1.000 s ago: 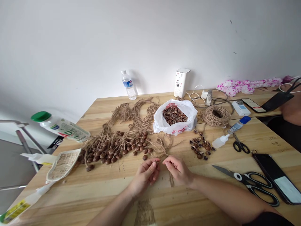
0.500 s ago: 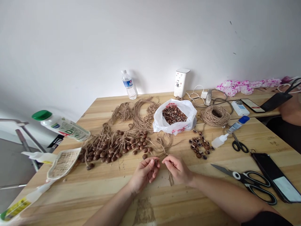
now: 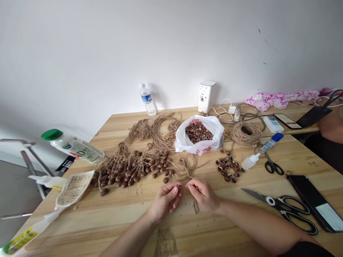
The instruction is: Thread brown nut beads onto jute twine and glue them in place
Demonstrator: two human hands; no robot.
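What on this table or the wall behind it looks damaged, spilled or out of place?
A dark, rough-looking patch mars the pale wooden tabletop at the bottom of the view, perhaps a stain or wear. Dark marks also stand out on the plain wall, upper right.

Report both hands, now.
Left hand: closed, pinching what looks like a small, rounded brown nutshell.
Right hand: closed in a pinch; whether it grips anything cannot be told.

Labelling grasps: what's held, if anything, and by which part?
Left hand: small brown piece, between the fingers, gripped part unclear. Right hand: fingers pinched; can't tell what, if anything.
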